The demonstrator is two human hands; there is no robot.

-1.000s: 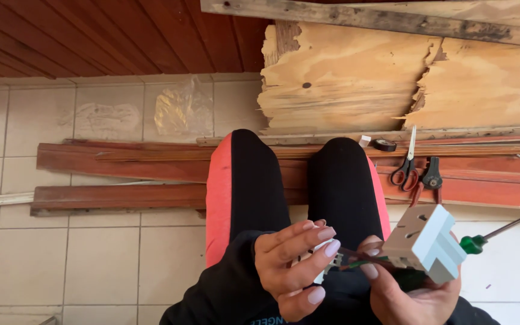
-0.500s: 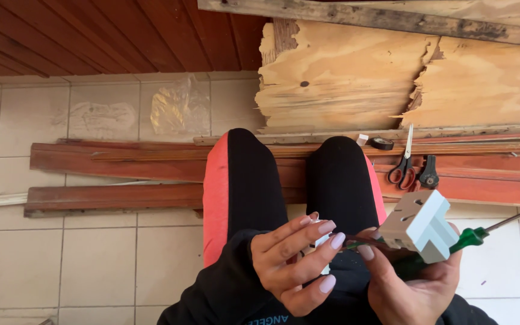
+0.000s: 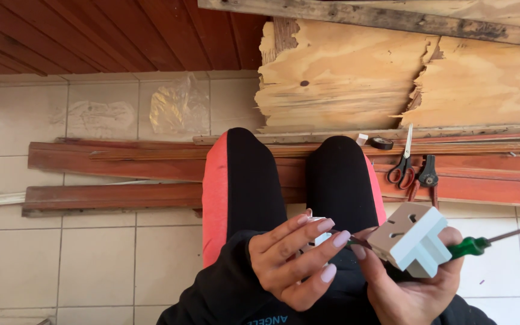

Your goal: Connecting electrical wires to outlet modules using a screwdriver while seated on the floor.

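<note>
Leaning against the dark wooden wall at the far edge of the tiled floor [image 3: 91, 265], two ragged plywood sheets [image 3: 338, 78] stand side by side, with long reddish wooden planks [image 3: 121, 174] lying flat on the tiles in front of them. The person's legs in black trousers with pink side stripes [image 3: 254, 186] stretch out over the planks. On the planks toward the right edge of the floor lie red-handled scissors [image 3: 403, 165], dark pliers [image 3: 428, 174] just beside them, and a small roll of black tape [image 3: 383, 143] a little farther back.

Closer in, above the lap, the right hand [image 3: 410, 289] is closed around a white and grey plug adapter block [image 3: 413, 241], its slotted grey face turned up and to the left. The same hand also grips a green-handled screwdriver [image 3: 473, 245], whose metal shaft points away to the right. The left hand [image 3: 296, 259] sits just beside the block, fingers curled narrow, pinching a small white piece [image 3: 314, 239] that is mostly hidden behind them; what it is cannot be told. A thin dark tip shows between the two hands, close to the block's grey face.
</note>
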